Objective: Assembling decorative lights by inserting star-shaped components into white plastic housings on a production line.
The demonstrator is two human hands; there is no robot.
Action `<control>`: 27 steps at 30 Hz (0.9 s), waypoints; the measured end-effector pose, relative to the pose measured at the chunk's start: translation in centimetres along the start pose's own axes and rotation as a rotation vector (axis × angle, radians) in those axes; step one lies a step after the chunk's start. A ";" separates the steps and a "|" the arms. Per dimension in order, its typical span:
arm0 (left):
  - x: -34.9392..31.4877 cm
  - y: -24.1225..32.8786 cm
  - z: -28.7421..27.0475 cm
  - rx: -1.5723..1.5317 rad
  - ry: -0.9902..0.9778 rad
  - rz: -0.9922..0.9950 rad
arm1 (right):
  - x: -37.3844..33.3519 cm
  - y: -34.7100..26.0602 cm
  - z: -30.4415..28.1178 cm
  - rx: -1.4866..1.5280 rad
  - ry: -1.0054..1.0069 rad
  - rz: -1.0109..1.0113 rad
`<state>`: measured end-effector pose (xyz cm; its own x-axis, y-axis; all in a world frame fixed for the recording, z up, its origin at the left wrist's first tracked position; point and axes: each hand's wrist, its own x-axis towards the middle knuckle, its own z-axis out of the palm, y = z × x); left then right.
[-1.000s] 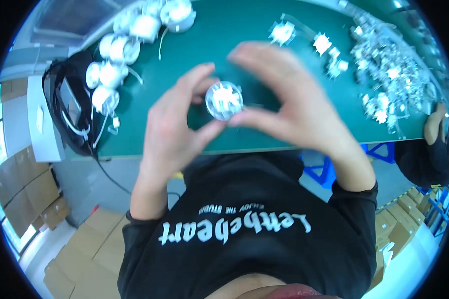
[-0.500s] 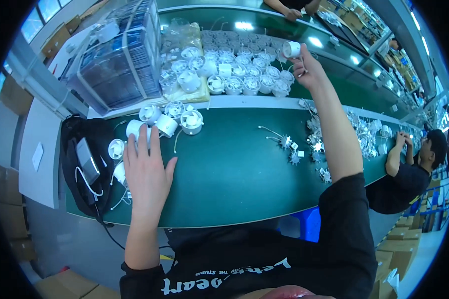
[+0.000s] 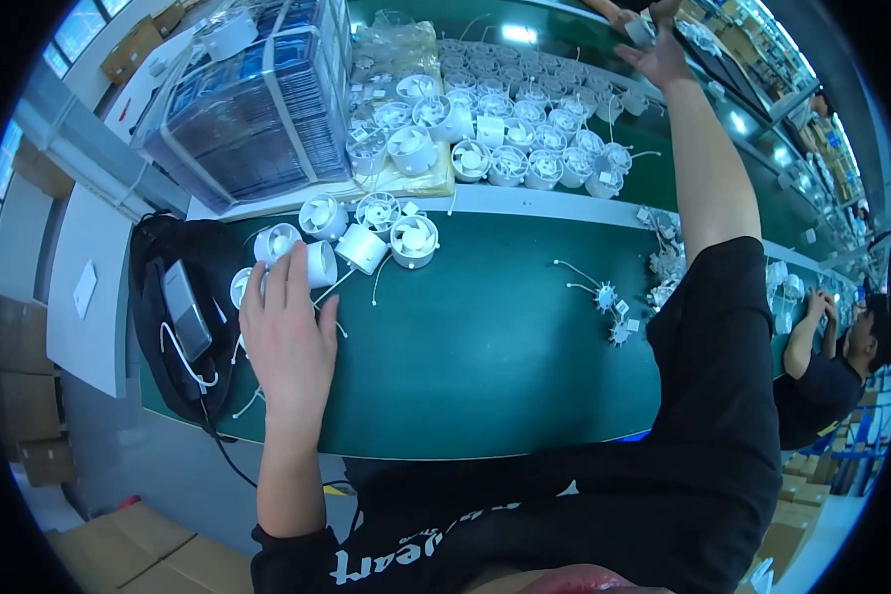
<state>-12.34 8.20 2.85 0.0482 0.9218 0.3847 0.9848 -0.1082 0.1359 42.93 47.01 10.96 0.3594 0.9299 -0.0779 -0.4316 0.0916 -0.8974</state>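
My right hand [image 3: 663,57] reaches to the far right, fingers around a small white fan [image 3: 641,34] with a round housing; its grip is partly hidden. Close by that fan is another person's hand [image 3: 619,14]. My left hand [image 3: 289,342] lies with fingers stretched out over the near left of the green table, holding nothing. Its fingertips touch or hover by a white fan [image 3: 277,244]; which, I cannot tell. Around it sit more white fans, among them one tipped on its side [image 3: 361,249] and one facing up [image 3: 414,241], with thin white cables.
Rows of white fans [image 3: 508,164] stand beyond the pale ledge [image 3: 535,201]. A strapped stack of blue sheets [image 3: 247,119] stands at the far left, a black bag with a power bank [image 3: 188,312] before it. Small metallic star-shaped parts [image 3: 605,295] lie right. A co-worker [image 3: 822,381] sits at right.
My right hand has moved farther away and to the right with the white fan, near the other person's hand. My left hand stays beside the near fans. The whole view has shifted slightly.
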 end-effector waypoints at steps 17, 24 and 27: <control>-2.1 4.0 -2.8 -0.507 0.340 0.175 | -39.0 2.4 5.5 -1.435 -0.976 -0.973; -6.5 10.2 -1.0 -1.299 -0.038 -0.027 | -48.5 7.1 4.9 -1.125 -1.029 -0.261; -6.9 10.4 -0.8 -1.384 -0.120 -0.233 | -52.2 7.7 4.0 -1.063 -0.952 -0.140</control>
<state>-2.59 0.40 2.35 -0.0081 0.9871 0.1601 0.0163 -0.1599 0.9870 17.55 0.64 9.87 -0.5179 0.8549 -0.0291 0.5255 0.2911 -0.7994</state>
